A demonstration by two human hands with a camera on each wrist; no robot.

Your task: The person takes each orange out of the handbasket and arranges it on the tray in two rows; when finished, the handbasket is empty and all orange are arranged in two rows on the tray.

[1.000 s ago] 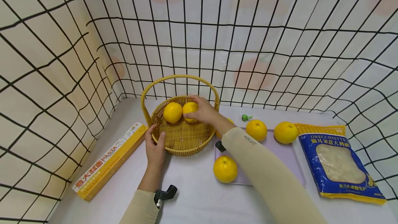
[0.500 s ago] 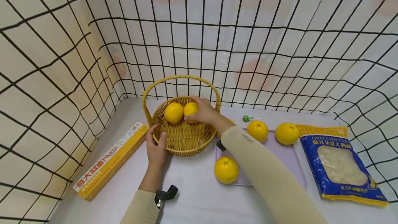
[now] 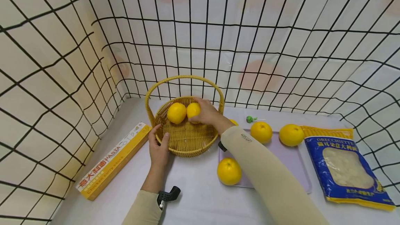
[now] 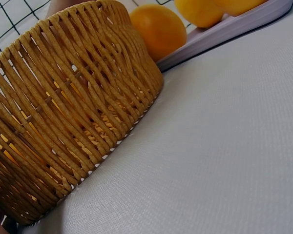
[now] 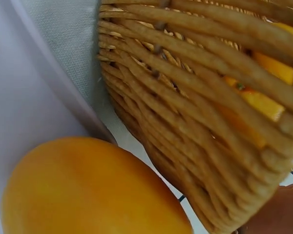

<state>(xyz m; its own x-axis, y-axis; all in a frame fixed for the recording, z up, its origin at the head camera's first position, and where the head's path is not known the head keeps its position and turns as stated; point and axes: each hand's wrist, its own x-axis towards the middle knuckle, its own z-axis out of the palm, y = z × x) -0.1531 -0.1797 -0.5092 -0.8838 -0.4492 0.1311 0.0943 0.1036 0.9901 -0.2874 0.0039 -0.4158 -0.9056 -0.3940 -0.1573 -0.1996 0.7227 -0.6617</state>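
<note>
Clamped in the head view, by the grip of the right hand (image 3: 207,113), onto a round, smooth, bright yellow fruit (image 3: 192,109), inside a golden-brown oval basket of woven wicker (image 3: 187,142), just beside a second yellow fruit (image 3: 176,113). Held at the left rim, between thumb and fingers, by the grip of the left hand (image 3: 159,152). Visible only from above: the basket's interior and its arched handle (image 3: 185,76). Visible only from the wrists: the outer weave up close, upright on the white cloth of the table (image 4: 210,146), with yellow patches (image 5: 273,102) through the gaps. Large in the right wrist view, near the basket: a nearer yellow fruit (image 5: 93,190). Partly covered from above by the right sleeve (image 3: 265,162): a flat, pale lilac tray (image 3: 292,160). Hard to make out: a small green object (image 3: 251,119). Cut to a sliver at the left wrist view's lower corner: the left hand.
</note>
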